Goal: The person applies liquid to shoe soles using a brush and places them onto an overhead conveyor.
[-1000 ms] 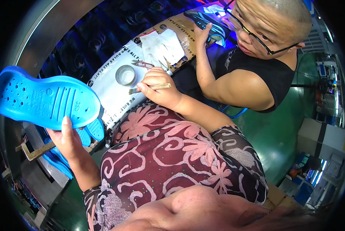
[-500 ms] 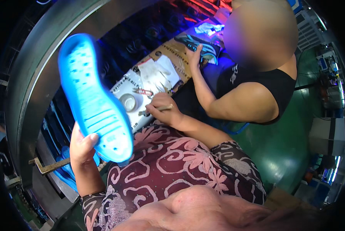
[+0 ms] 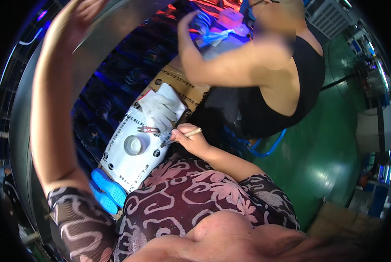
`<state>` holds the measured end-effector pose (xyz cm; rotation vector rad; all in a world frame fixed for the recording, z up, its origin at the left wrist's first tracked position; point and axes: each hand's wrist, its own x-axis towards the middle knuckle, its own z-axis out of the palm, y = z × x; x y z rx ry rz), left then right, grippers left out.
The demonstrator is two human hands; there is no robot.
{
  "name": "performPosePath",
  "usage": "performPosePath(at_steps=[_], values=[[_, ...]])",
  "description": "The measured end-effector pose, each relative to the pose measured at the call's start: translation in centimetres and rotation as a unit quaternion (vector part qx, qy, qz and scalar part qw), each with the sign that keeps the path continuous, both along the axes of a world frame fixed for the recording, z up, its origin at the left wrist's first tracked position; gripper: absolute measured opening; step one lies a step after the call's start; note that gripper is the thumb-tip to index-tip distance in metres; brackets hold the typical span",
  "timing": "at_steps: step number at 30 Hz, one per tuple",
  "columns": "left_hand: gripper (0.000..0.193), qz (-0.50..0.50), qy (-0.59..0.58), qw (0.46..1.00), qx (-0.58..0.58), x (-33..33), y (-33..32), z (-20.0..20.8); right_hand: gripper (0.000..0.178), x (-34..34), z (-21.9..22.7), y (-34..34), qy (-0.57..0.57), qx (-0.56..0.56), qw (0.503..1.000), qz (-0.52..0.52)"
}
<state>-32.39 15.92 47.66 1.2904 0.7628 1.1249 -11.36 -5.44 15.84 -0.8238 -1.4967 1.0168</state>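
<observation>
While the left hand (image 3: 84, 11) was flung high toward the upper left rim, its forearm ran up the left side of the view and the fingers were cut by the edge, so whether it gripped anything could not be told. Down at centre, the right hand (image 3: 191, 139) was closed around a thin pale stick tool (image 3: 182, 136), pinched between fingers and thumb, its dark tip pointing left and down at the white printed sheet (image 3: 125, 168) spread on the worktop (image 3: 184, 85). And on that sheet, just left of the tip, lay a roll of clear tape (image 3: 134, 145), flat with its hole facing up. Just above the roll sat a small pair of reddish snips (image 3: 148, 129), touching the lower edge of a white cloth glove (image 3: 160, 109) that lay crumpled across the sheet's upper end. Brown cardboard showed beneath the sheet near the glove. Below the sheet's lower corner, blue shoe soles (image 3: 108, 187) poked out beside the patterned maroon sleeve. Across the worktop a co-worker in a black sleeveless top (image 3: 282, 100) leaned in, one bare arm reaching up to blue pieces (image 3: 215, 32) under purple light.
</observation>
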Motion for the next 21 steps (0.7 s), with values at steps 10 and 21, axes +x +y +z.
performPosePath(at_steps=[10, 21], values=[[0.046, 0.208, 0.563, 0.792, 0.113, -25.6, 4.8, 0.3, 0.037, 0.2, -0.9, 1.6, 0.22, -0.303, 0.924, 0.078], [0.046, 0.253, 0.678, 0.67, 0.163, -18.1, -3.2, -5.1, 0.042, 2.0, -3.6, 4.6, 0.254, -0.412, 0.865, 0.133]])
